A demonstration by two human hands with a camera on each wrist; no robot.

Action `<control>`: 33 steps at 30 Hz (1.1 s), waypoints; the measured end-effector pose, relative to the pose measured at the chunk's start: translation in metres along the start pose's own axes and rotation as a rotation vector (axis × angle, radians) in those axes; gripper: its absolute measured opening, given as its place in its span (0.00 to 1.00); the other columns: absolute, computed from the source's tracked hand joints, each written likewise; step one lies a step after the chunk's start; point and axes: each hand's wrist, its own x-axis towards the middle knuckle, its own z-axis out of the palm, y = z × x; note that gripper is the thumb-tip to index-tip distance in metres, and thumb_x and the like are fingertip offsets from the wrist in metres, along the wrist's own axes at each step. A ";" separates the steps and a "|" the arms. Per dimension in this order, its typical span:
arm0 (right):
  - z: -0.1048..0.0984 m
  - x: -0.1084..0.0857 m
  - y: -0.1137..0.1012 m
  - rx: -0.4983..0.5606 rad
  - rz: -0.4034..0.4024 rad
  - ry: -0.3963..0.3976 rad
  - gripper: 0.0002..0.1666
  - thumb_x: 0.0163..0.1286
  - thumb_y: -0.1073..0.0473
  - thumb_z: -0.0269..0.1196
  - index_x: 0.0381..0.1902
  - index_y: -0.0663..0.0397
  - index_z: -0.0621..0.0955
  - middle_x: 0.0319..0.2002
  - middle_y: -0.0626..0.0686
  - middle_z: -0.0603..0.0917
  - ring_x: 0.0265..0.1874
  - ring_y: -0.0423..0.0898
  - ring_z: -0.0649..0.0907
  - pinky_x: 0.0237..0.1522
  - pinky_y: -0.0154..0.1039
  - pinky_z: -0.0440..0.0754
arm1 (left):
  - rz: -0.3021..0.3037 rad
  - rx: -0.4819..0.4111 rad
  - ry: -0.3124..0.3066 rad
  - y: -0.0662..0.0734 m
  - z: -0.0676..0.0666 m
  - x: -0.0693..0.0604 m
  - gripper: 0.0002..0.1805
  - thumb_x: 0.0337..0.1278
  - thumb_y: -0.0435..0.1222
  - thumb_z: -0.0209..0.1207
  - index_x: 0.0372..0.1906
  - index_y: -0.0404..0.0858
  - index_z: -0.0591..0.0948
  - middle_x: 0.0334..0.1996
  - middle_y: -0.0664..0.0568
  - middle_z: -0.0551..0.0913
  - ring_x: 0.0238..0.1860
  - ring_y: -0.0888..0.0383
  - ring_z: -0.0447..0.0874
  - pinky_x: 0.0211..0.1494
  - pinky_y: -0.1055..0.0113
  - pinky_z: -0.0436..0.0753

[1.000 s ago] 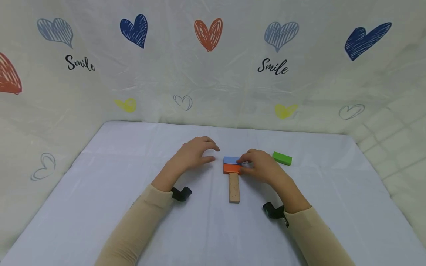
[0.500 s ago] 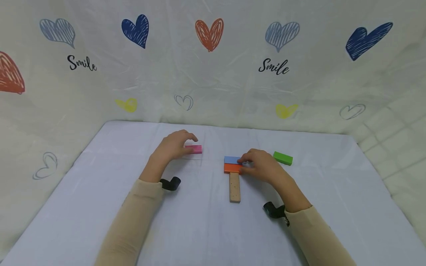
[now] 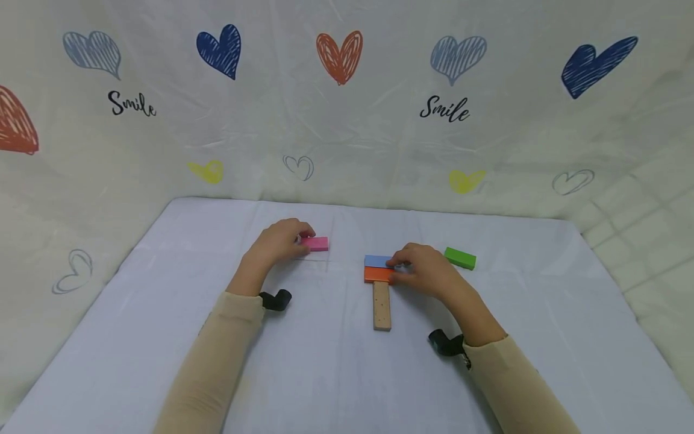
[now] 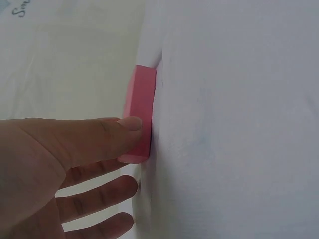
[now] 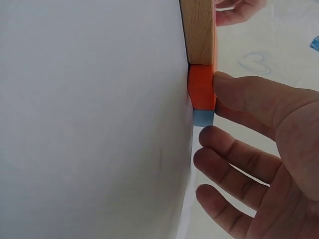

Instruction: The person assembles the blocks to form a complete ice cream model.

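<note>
A pink block lies on the white cloth, and my left hand pinches its left end. The left wrist view shows the thumb on the face of the pink block, with a finger behind it. My right hand has thumb and fingers at the right ends of a blue block and an orange block, which lie side by side, touching. A wooden block extends from the orange one toward me. In the right wrist view the thumb rests on the orange block.
A green block lies slightly angled just beyond my right hand. Behind the table hangs a pale curtain printed with hearts. Each wrist carries a small black camera.
My left hand has moved left from near the blue block to the pink block, and its fingers have closed on it. The right hand stays at the blue and orange blocks.
</note>
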 end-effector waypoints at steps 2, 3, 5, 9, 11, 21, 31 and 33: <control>0.001 0.000 0.001 -0.003 -0.001 -0.001 0.16 0.61 0.53 0.73 0.47 0.49 0.88 0.46 0.49 0.86 0.48 0.49 0.83 0.53 0.49 0.80 | -0.001 -0.006 -0.002 -0.001 0.001 0.000 0.19 0.58 0.36 0.65 0.55 0.44 0.83 0.49 0.49 0.82 0.52 0.51 0.78 0.57 0.52 0.77; 0.001 0.001 0.001 -0.004 -0.002 -0.001 0.16 0.61 0.53 0.73 0.47 0.49 0.88 0.46 0.49 0.86 0.48 0.49 0.83 0.52 0.49 0.80 | -0.004 -0.010 -0.002 -0.001 0.002 0.000 0.18 0.59 0.36 0.65 0.55 0.45 0.83 0.49 0.49 0.82 0.52 0.52 0.78 0.57 0.52 0.77; 0.000 0.001 0.001 -0.008 -0.002 -0.001 0.16 0.61 0.53 0.73 0.47 0.48 0.89 0.46 0.49 0.86 0.47 0.49 0.83 0.52 0.49 0.80 | -0.004 -0.014 0.001 -0.001 0.002 0.001 0.18 0.59 0.37 0.65 0.55 0.45 0.83 0.49 0.50 0.82 0.52 0.52 0.78 0.57 0.52 0.77; 0.000 0.001 0.001 -0.002 -0.001 0.003 0.17 0.60 0.52 0.74 0.47 0.48 0.89 0.45 0.48 0.86 0.47 0.49 0.83 0.51 0.49 0.81 | -0.009 -0.022 0.004 -0.001 0.001 0.001 0.18 0.59 0.37 0.65 0.54 0.45 0.83 0.49 0.50 0.82 0.52 0.51 0.78 0.57 0.52 0.77; -0.001 0.000 0.001 0.003 -0.001 0.002 0.17 0.60 0.51 0.74 0.47 0.48 0.89 0.44 0.48 0.86 0.47 0.49 0.83 0.51 0.49 0.81 | -0.013 -0.026 0.004 0.000 0.001 0.002 0.18 0.58 0.37 0.65 0.54 0.45 0.84 0.49 0.49 0.82 0.51 0.51 0.78 0.56 0.52 0.77; -0.001 -0.001 -0.002 0.016 -0.007 -0.005 0.18 0.61 0.51 0.73 0.48 0.48 0.89 0.46 0.49 0.86 0.48 0.49 0.83 0.51 0.48 0.81 | -0.034 -0.036 -0.009 -0.004 0.004 0.003 0.20 0.60 0.38 0.64 0.58 0.44 0.82 0.50 0.49 0.82 0.51 0.51 0.78 0.58 0.52 0.77; -0.001 -0.002 0.000 0.017 0.000 -0.004 0.18 0.60 0.51 0.73 0.48 0.47 0.88 0.46 0.48 0.86 0.48 0.49 0.83 0.52 0.48 0.80 | -0.006 -0.066 0.015 -0.001 0.003 0.003 0.17 0.61 0.37 0.63 0.55 0.42 0.83 0.49 0.48 0.83 0.49 0.50 0.79 0.57 0.52 0.78; -0.001 -0.002 0.000 0.015 0.002 -0.005 0.17 0.61 0.52 0.73 0.48 0.46 0.88 0.46 0.47 0.86 0.47 0.49 0.83 0.51 0.48 0.80 | 0.017 -0.075 0.029 -0.003 0.003 0.004 0.17 0.62 0.37 0.62 0.55 0.41 0.84 0.49 0.47 0.83 0.49 0.50 0.79 0.58 0.53 0.77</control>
